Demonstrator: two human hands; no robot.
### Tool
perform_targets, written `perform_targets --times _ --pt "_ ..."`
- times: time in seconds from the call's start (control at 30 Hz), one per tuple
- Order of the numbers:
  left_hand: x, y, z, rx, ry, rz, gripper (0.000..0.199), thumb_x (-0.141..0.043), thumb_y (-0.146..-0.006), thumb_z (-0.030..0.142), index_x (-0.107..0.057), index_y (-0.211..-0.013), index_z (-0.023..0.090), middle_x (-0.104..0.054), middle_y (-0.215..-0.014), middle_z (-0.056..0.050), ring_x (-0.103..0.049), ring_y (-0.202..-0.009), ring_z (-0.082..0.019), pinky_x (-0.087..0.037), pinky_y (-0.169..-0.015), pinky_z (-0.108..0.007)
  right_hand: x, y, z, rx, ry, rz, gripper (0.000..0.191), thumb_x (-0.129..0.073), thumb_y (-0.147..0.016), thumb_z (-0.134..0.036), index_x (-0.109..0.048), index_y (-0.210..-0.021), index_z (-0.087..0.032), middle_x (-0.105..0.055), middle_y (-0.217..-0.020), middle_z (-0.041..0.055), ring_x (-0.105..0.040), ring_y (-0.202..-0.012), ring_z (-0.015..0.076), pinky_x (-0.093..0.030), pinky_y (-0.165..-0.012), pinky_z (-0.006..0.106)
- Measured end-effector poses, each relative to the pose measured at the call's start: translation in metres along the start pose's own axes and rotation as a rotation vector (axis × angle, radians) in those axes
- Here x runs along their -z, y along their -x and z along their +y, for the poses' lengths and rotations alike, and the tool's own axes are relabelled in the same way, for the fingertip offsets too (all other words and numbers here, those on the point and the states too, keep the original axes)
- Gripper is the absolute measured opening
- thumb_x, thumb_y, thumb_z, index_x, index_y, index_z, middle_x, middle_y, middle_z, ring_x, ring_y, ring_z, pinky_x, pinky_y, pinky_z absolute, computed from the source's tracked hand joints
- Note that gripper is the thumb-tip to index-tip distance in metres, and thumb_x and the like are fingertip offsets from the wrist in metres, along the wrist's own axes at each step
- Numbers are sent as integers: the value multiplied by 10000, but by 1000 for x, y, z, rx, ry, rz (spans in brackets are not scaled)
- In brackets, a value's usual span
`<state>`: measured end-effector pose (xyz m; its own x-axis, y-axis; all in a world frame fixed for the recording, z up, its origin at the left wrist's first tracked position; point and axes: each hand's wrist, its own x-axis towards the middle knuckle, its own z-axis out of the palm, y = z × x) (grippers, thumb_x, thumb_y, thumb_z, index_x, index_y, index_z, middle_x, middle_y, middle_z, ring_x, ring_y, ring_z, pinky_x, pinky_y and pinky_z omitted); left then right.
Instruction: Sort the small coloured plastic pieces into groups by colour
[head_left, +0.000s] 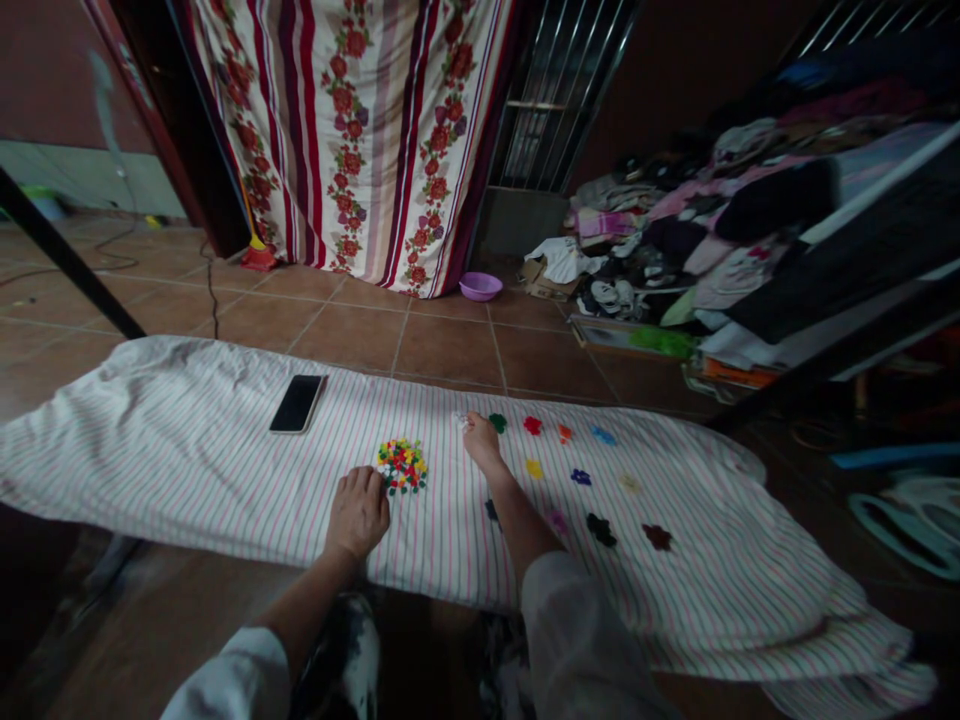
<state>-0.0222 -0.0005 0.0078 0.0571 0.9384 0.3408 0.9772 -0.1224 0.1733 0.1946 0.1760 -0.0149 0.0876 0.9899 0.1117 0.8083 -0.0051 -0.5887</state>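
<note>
A mixed pile of small coloured pieces (pixel 403 466) lies on the striped cloth (pixel 442 540). My left hand (pixel 358 512) rests at the pile's left edge, its fingers bent and close together; whatever may be under them is hidden. Farther right, my right hand (pixel 481 440) has its fingertips pinched at a small white cluster (pixel 460 421); any piece between them is too small to make out. Beside that hand is a green cluster (pixel 498 423), followed by a red cluster (pixel 532 426), an orange one (pixel 565 433) and a blue one (pixel 603 435). Several more single-coloured clusters lie nearer me, partly behind my right forearm.
A black-screened phone (pixel 298 404) lies on the cloth at the left. Beyond the far edge, a purple basin (pixel 481 287) stands on the tiled floor before a flowered curtain (pixel 352 130). Heaped clothes (pixel 697 210) fill the back right.
</note>
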Motion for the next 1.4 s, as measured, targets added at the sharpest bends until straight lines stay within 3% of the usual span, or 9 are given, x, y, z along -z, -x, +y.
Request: perform_targets --times 0.17,0.47,0.7,1.0,1.2,1.4 --pt "0 0 0 6 10 -4 114 -464 -798 182 -531 -886 205 -564 -902 -69 -485 -902 -233 -390 -798 -378 -3 2 4 18 -12 31 428 -425 -771 -56 -672 -1097 -181 -698 -1031 86 -633 -988 183 -463 -865 260" --pt "0 0 0 -7 3 12 104 -476 -787 182 -530 -873 202 -558 -896 -70 -480 -895 -232 -393 -792 -377 1 1 0 59 -60 -41 378 -429 -830 -101 -675 -1102 -193 -695 -1071 79 -633 -1021 182 -468 -880 267" --pt "-2 1 -1 -4 13 9 109 -469 -794 185 -535 -877 210 -554 -907 -71 -483 -911 -234 -385 -798 -381 -1 4 3 39 -45 31 376 -437 -811 -92 -678 -1079 -199 -689 -1056 73 -626 -1015 174 -452 -907 277" --pt "0 0 0 5 10 2 102 -472 -790 183 -531 -869 212 -556 -896 -69 -492 -901 -236 -390 -796 -375 2 6 1 52 -122 -33 405 -405 -810 -75 -663 -1097 -196 -693 -1053 62 -634 -987 163 -469 -869 256" --pt "-2 0 -1 6 -2 -2 100 -475 -793 194 -533 -873 209 -555 -906 -73 -492 -904 -235 -390 -796 -376 9 32 -17 148 -82 60 363 -423 -807 -85 -680 -1043 -185 -672 -1042 74 -608 -997 181 -459 -906 296" --pt "-2 1 -2 1 -10 -4 106 -478 -795 201 -535 -885 204 -558 -906 -73 -490 -909 -239 -386 -794 -378 -2 74 -43 310 -185 -69 270 -466 -825 -142 -692 -941 -232 -662 -999 29 -607 -936 151 -480 -861 267"
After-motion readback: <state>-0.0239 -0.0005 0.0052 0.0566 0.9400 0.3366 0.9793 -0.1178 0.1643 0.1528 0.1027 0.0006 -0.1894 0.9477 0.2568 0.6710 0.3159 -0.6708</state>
